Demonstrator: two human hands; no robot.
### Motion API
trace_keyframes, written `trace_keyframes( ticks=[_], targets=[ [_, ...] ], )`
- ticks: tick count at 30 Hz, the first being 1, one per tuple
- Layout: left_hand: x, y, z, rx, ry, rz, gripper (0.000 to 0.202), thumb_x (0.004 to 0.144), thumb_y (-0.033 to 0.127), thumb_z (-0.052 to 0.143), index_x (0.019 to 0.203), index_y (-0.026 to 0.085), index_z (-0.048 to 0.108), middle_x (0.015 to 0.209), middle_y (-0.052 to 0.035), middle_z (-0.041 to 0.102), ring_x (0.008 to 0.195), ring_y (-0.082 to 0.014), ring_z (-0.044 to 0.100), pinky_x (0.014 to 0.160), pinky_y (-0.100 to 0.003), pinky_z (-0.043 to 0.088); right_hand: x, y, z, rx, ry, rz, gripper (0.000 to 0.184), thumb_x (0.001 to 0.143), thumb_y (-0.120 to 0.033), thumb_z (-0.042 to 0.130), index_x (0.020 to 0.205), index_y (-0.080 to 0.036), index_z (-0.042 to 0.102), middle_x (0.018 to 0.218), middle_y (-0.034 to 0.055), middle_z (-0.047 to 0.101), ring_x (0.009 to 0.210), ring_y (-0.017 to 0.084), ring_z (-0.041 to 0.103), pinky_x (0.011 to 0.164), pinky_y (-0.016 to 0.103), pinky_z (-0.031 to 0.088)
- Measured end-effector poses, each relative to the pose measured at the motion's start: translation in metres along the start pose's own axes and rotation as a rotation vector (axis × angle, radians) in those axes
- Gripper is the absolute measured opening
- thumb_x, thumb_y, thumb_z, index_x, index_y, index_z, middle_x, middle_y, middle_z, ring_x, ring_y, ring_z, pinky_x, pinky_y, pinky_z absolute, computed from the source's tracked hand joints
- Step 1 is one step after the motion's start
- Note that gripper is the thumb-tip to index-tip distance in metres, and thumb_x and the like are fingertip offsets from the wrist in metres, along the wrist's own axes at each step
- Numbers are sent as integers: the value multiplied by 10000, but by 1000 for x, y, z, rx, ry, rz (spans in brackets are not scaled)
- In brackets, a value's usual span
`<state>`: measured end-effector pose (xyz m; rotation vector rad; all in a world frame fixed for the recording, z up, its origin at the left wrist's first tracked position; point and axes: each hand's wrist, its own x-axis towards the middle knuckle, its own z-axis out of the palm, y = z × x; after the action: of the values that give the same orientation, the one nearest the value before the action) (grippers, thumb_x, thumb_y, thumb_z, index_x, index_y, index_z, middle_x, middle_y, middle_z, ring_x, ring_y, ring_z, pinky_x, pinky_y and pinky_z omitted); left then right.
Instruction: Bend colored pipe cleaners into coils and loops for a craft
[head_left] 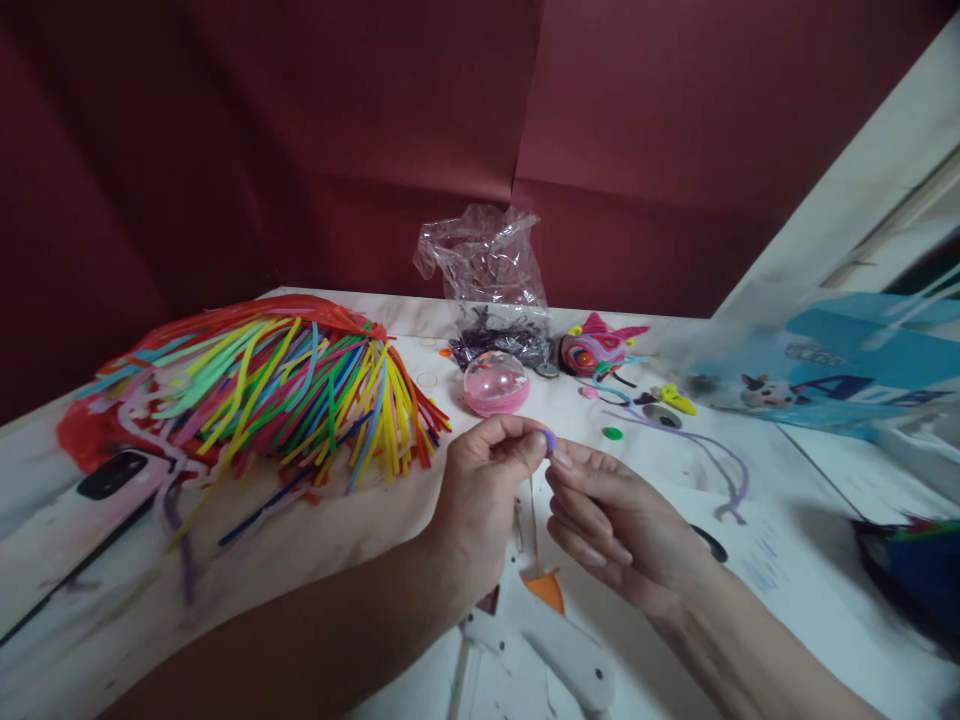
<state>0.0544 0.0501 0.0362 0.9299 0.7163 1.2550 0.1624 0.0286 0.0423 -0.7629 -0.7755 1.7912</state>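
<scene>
Pinching a small purple piece (550, 441) in the tips of the left fingers (527, 455), in front of and just right of the pink-bottomed ball (496, 384). Pinching its opposite side with the right fingers (592, 475), loosely curled lower down, farther right of that same ball.

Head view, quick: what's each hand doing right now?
Left hand: closed, thumb and forefinger pinching a small purple piece.
Right hand: fingertips at the same piece; whether they grip it can't be told.
</scene>
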Motion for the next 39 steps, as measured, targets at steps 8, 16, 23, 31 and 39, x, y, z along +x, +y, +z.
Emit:
trace_keyframes(
  ticks=[8, 16, 23, 31, 39],
  targets=[
    [6, -2, -3, -13, -91, -12, 47, 678, 192, 618, 682, 146, 611, 634, 18, 582, 636, -84, 514, 665, -228, 406, 4, -3, -7, 5, 44, -12, 96, 719, -212, 653, 658, -147, 618, 261, -112, 344, 251, 10, 100, 274, 122, 204],
    [18, 30, -15, 636, -368, 225, 119, 709, 129, 590, 797, 144, 669, 770, -28, 627, 732, -125, 568, 695, -250, 439, -1, -16, -14, -124, 57, 60, 152, 711, -238, 668, 619, -139, 598, 256, -107, 348, 236, 4, 129, 268, 133, 159],
    [12, 38, -19, 1244, -488, 664, 144, 756, 97, 532, 717, 123, 668, 688, -20, 530, 648, -123, 512, 589, -244, 407, -2, -18, -16, -310, 64, 112, 162, 703, -257, 678, 633, -127, 612, 266, -94, 371, 234, 3, 178, 267, 130, 135],
    [7, 22, -9, 552, -180, 482, 93, 634, 70, 647, 639, 155, 684, 678, 13, 501, 679, -95, 502, 646, -215, 409, -6, -15, -9, -85, -24, 40, 102, 690, -225, 685, 684, -131, 647, 258, -97, 373, 219, -1, 161, 256, 119, 184],
    [5, -1, -3, 48, -62, 54, 21, 622, 173, 661, 614, 157, 650, 582, 26, 594, 588, -85, 517, 625, -225, 405, -3, -6, -5, 15, 48, -14, 117, 702, -207, 674, 624, -132, 631, 263, -98, 368, 233, -1, 136, 255, 113, 217]
  ],
)
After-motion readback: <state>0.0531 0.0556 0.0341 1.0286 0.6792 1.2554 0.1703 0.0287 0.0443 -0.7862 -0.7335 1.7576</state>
